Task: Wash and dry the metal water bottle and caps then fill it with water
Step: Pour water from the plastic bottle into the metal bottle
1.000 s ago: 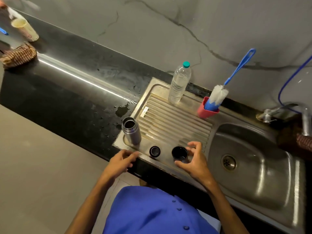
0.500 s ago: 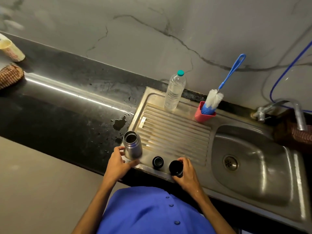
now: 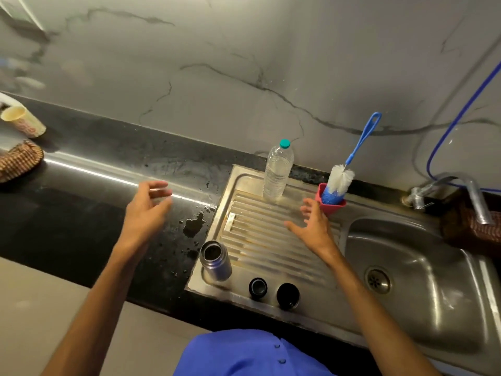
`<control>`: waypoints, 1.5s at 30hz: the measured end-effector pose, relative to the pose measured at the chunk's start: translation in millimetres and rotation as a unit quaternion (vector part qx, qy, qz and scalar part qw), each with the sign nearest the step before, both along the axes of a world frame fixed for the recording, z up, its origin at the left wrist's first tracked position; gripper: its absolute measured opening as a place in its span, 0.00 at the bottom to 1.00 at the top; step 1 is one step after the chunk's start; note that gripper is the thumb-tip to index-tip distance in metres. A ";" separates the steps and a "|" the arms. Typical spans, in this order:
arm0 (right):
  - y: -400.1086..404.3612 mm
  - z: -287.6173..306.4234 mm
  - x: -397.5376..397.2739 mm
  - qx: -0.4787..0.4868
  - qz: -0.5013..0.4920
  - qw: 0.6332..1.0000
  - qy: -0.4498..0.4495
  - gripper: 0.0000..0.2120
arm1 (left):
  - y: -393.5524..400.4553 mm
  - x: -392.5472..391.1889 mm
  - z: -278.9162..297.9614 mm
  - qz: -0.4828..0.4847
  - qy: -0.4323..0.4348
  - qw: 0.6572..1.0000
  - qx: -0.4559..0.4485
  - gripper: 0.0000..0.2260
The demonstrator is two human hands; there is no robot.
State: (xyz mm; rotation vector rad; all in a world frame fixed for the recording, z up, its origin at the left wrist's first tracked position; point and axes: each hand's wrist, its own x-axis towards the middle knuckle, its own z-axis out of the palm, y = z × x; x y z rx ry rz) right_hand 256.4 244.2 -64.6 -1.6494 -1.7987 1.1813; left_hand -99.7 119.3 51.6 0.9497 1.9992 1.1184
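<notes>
Grey marble-look wall (image 3: pixel 244 63) up top, dark veins running across it. Below sits the black polished desk (image 3: pixel 81 213), a bright streak of light gleaming along it and water pooled (image 3: pixel 193 223) near the steel sink (image 3: pixel 423 280). Pale floor (image 3: pixel 40 308) lower left.

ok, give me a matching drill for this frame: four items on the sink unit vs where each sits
Items:
1. metal bottle
2. plastic water bottle
3. bottle brush
4. two black caps

Places:
A. in the pink holder
B. front edge of the drainboard, right of the metal bottle
C. front left corner of the drainboard, open
D. back of the drainboard, capped in green

Pairs: 1-C, 2-D, 3-A, 4-B
</notes>
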 end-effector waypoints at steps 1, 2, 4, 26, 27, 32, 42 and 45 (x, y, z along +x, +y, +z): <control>13.1 -0.3 -8.2 -0.011 -0.004 1.000 0.010 0.44 | 16.8 8.7 14.1 -0.045 0.010 0.999 0.026 0.14; 23.9 -0.4 -16.6 -0.020 -0.004 1.000 0.018 0.47 | 32.2 19.3 24.1 -0.111 0.033 0.993 0.033 0.13; 43.9 -0.3 -33.5 -0.031 -0.007 0.999 0.035 0.50 | 64.6 40.4 32.7 -0.253 0.088 0.963 0.023 0.12; 136.1 -13.8 -78.7 0.004 -0.043 0.996 0.083 0.42 | 303.6 107.4 -7.5 -0.588 0.566 0.557 0.155 0.14; 136.0 -12.7 -79.8 0.001 -0.042 0.996 0.082 0.42 | 303.6 106.1 -9.4 -0.561 0.582 0.567 0.156 0.16; 132.0 -9.3 -88.1 -0.003 -0.040 0.997 0.066 0.39 | 290.3 112.2 -9.5 -0.410 0.608 0.679 0.043 0.32; 125.5 -3.2 -84.6 -0.007 -0.035 0.997 0.061 0.40 | 281.6 101.3 -1.8 -0.457 0.405 0.786 0.093 0.18; 124.6 -6.4 -80.4 -0.004 -0.039 0.998 0.057 0.40 | 281.2 82.4 -14.8 -0.425 0.255 0.865 0.084 0.18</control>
